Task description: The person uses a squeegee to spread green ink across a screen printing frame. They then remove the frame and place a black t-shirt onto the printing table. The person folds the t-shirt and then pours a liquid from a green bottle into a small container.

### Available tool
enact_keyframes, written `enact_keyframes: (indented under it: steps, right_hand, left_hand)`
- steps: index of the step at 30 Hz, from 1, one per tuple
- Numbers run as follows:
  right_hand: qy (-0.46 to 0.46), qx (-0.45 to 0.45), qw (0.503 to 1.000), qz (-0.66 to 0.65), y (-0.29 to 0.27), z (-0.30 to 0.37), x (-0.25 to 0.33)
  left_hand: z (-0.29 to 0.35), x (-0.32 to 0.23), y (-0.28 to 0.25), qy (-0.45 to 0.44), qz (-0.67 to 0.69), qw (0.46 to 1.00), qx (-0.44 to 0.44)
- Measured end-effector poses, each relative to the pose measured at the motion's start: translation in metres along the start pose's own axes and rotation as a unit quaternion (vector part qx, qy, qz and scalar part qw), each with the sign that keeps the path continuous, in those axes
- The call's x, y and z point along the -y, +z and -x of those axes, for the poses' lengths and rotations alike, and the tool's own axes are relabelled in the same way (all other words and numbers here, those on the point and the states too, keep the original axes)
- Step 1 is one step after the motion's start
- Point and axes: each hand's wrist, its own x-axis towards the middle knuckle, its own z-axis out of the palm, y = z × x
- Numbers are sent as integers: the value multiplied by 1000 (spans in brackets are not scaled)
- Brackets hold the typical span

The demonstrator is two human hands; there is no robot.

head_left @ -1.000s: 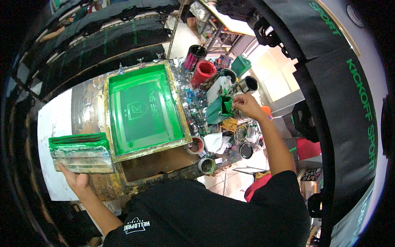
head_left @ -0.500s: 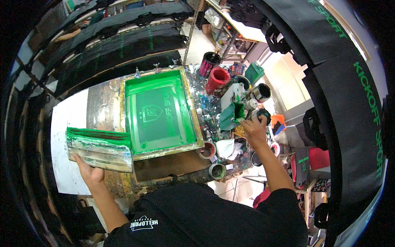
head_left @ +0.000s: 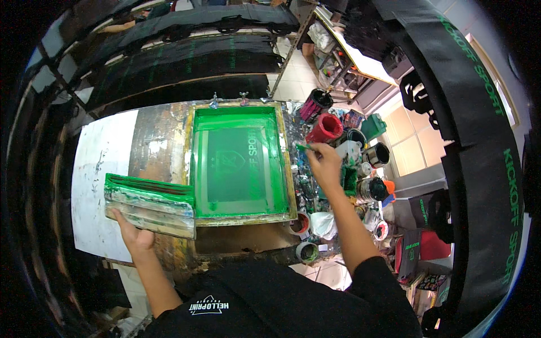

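Observation:
My left hand [head_left: 135, 235] grips a wide squeegee [head_left: 151, 215], its upper edge coated in green ink, over the left part of the table. To its right lies a screen-printing frame [head_left: 288, 183] with green ink around its mesh and a crest and lettering showing. My right hand [head_left: 326, 164] is closed on a small green-smeared tool [head_left: 304, 147], perhaps a spatula, just beyond the frame's right side. My fingers cover most of that tool. Beside my right forearm stands a green ink container [head_left: 349, 179], partly hidden by the arm.
A red ink can [head_left: 324, 128], a dark can [head_left: 316, 104] and several other pots crowd the table's right side. A white sheet [head_left: 101, 169] lies at the left. Hinge clamps [head_left: 244, 100] hold the frame's far edge. Printed black fabric [head_left: 479, 141] hangs on the right.
My right hand has moved from the green container leftward toward the frame, and the green-smeared tool now shows in it. The left hand still holds the squeegee. The whole view has shifted.

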Motion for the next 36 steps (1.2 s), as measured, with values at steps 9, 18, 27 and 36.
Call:
enact_keyframes:
  steps: [9, 18, 27, 36]
  right_hand:
    - [61, 17, 987, 150, 199, -114, -53]
    - [108, 95, 934, 327, 260, -140, -64]
    - [154, 96, 918, 353, 299, -141, -74]
    - [146, 63, 936, 314, 323, -138, -70]
  left_hand:
    - [-39, -13, 8, -24, 48, 998, -13]
    - [-97, -28, -7, -25, 90, 996, -12]
    - [-128, -35, -7, -44, 115, 992, -22]
    - [-138, -45, -41, -13, 122, 992, -38]
